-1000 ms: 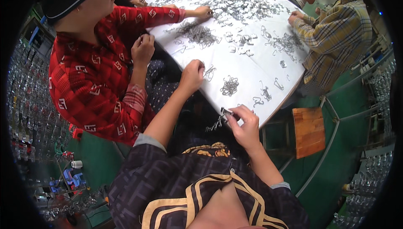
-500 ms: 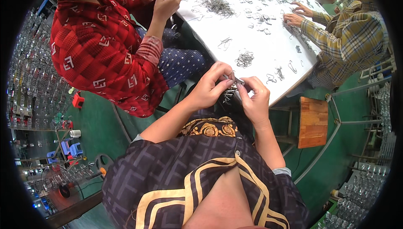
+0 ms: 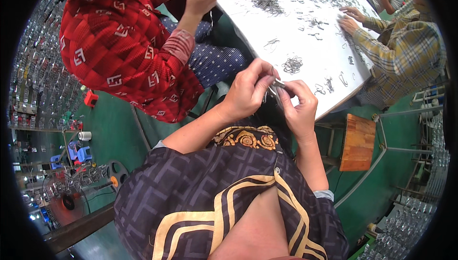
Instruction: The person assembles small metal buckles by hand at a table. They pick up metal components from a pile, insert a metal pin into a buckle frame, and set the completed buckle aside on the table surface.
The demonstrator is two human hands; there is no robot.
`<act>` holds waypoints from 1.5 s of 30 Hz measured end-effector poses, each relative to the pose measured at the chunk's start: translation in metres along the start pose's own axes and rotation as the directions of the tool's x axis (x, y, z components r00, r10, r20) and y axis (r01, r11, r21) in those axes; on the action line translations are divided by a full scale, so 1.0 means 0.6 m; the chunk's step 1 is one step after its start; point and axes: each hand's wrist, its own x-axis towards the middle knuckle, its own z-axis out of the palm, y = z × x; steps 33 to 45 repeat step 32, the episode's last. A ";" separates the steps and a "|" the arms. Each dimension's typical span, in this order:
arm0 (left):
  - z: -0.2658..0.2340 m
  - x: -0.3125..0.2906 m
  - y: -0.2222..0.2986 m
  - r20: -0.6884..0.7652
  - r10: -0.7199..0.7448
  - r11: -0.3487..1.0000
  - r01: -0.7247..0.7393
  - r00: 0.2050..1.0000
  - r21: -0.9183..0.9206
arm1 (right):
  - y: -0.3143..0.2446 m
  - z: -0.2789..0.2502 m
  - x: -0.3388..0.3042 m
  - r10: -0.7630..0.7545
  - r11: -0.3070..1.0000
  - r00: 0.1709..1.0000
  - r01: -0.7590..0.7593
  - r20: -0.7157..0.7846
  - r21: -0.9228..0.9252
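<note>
My left hand (image 3: 248, 91) is closed, thumb and fingers pinching one end of a small grey metal piece (image 3: 278, 84). My right hand (image 3: 299, 103) pinches the other end, thumb against bent fingers. Fingertips cover most of the piece, so its exact kind is hidden. Both hands meet above my lap, just off the near corner of a white-topped table (image 3: 318, 60). Beyond them on the tabletop lies a small heap of bent wire pieces (image 3: 292, 64). Several loose metal hooks or clips (image 3: 329, 84) are scattered to the right of that heap.
A person in a red patterned shirt (image 3: 119, 45) sits close on my left; another in a plaid shirt (image 3: 400, 45) works across on the right. A larger wire pile (image 3: 265, 0) lies farther back. A wooden stool (image 3: 358, 142) stands at right. Racks of metal parts (image 3: 40, 69) line the left.
The view has shifted, so the table sits farther right and lower. My hands stay together on the metal piece, a little farther right in the picture. Another person shows at the upper right.
</note>
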 end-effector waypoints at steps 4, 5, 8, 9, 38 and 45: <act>-0.036 -0.011 -0.003 -0.208 0.191 0.977 -0.206 0.959 -0.053 | 0.012 0.015 0.006 -0.017 1.000 1.000 0.017 -0.007 -0.006; -0.049 -0.013 0.005 -0.244 0.199 0.971 -0.225 0.949 -0.083 | 0.025 0.019 0.004 0.001 0.998 1.000 0.000 0.011 -0.066; -0.094 -0.025 0.036 -0.275 0.226 0.972 -0.235 0.935 0.003 | 0.076 0.030 -0.006 0.102 0.967 0.991 -0.080 0.082 -0.241; -0.108 -0.026 0.045 -0.263 0.255 0.955 -0.285 0.930 -0.083 | 0.091 0.034 -0.009 0.064 0.952 0.993 -0.032 0.094 -0.304; -0.349 -0.136 0.216 -0.457 0.664 0.747 -0.551 0.592 0.371 | 0.189 0.084 -0.038 0.042 0.732 0.971 0.130 0.235 -0.669; -0.349 -0.136 0.216 -0.457 0.664 0.747 -0.551 0.592 0.371 | 0.189 0.084 -0.038 0.042 0.732 0.971 0.130 0.235 -0.669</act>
